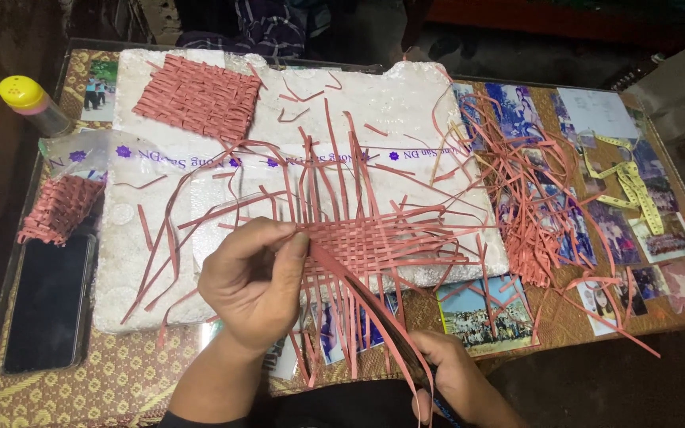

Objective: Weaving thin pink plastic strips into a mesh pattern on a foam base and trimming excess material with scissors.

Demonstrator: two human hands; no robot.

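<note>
While the left hand (251, 281) pinches the half-woven pink strip mat (374, 242) on the white foam board (406, 111) near the counter's front edge, the right hand (449, 380) grips loose strips (374, 305) below.

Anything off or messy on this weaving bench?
Nothing damaged. Loose pink strips sprawl over the photos right of the foam board, some past the table edge. The left hand pinches the half-woven mat; the right hand pulls one strip.
</note>
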